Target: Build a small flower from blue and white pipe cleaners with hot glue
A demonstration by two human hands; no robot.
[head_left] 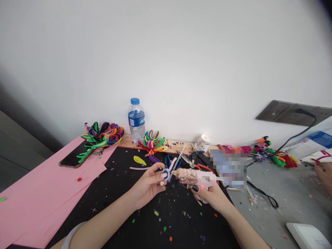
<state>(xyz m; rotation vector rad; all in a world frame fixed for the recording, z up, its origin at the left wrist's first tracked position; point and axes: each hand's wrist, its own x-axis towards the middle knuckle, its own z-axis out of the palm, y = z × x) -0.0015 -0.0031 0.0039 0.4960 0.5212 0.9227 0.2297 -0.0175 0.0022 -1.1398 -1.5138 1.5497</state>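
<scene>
Pinching a small white-and-blue loop piece [165, 175] between its fingers, the left hand [152, 180] holds it above the black mat [124, 214], while the right hand [211, 197] has its fingers wrapped around the handle of a pale pink glue gun [198, 177]. The gun's nozzle points left at the loop piece, very close to it; whether the two touch cannot be told. A small red light glows on the gun's side, and a translucent stick juts from its rear. Behind the hands lie a yellow loop [140, 160], a purple loop [155, 159] and scissors [184, 158], with colored scraps scattered over the mat. A smaller fuzzy bundle [152, 141] sits near the blue-capped bottle [136, 121], which stands upright by the wall [166, 62]. To the left, a larger multicolored bundle [103, 135] rests partly over a phone [71, 157] and pink paper [54, 186]. A white cup-like container [202, 143] stands at the back, right of the scissors. Farther right, a black cable [295, 136] runs from the wall socket [285, 113], and another person's hand [324, 176] shows at the edge of the gray table [275, 221].
</scene>
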